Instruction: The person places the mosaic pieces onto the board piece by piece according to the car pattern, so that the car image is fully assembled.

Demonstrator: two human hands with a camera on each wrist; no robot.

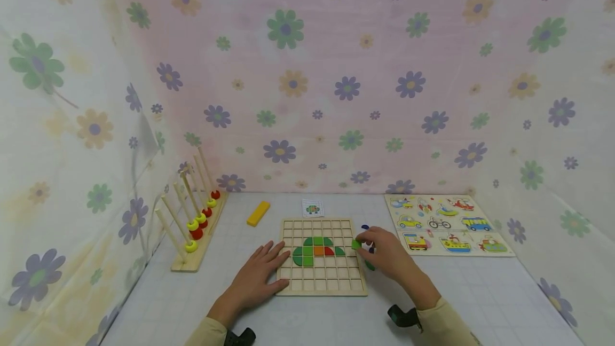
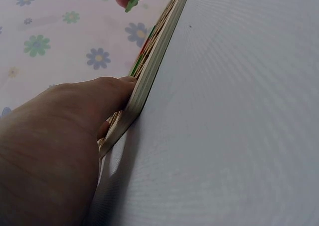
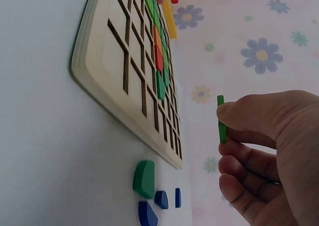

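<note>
Between thumb and fingers, my right hand (image 1: 388,252) pinches a green square tile (image 3: 221,120), held up over the right edge of the wooden grid board (image 1: 321,285). My left hand (image 1: 255,276) rests with spread fingers on the board's left edge, its thumb (image 2: 117,92) along the near side. Set in the grid are several green tiles (image 1: 308,251), an orange tile (image 1: 318,250) and a red tile (image 1: 329,251). Beside the board, partly hidden by my right hand in the head view, lie a green rounded tile (image 3: 144,179) and several blue tiles (image 3: 148,214).
Behind the board lies a small pattern card (image 1: 313,208). A yellow block (image 1: 258,213) is at the back left, near a wooden peg stand (image 1: 189,264) with red and yellow beads. At right is a vehicle puzzle board (image 1: 444,226). Flowered cloth walls (image 1: 307,122) surround the table.
</note>
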